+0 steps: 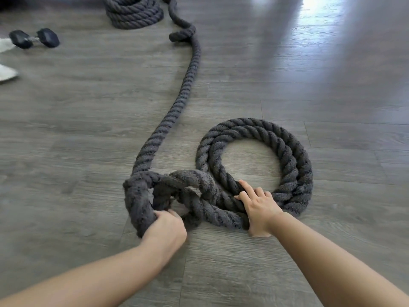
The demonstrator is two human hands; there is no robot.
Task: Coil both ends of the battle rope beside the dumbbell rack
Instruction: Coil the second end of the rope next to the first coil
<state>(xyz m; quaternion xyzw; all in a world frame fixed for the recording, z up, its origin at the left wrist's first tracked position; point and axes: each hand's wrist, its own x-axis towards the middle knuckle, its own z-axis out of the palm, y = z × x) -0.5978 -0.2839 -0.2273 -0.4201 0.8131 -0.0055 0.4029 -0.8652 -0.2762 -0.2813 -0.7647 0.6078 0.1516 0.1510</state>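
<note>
A thick dark grey battle rope runs down the wooden floor from a stacked coil at the top. Near me it forms a flat coil of about two turns. My left hand grips a raised, blurred bend of rope at the lower left of this coil. My right hand presses on the coil's near side, fingers spread over the strands. A short rope end sticks out near the top.
A black hex dumbbell lies on the floor at the upper left. White objects show at the left edge. Bright light glares on the grey plank floor at the upper right.
</note>
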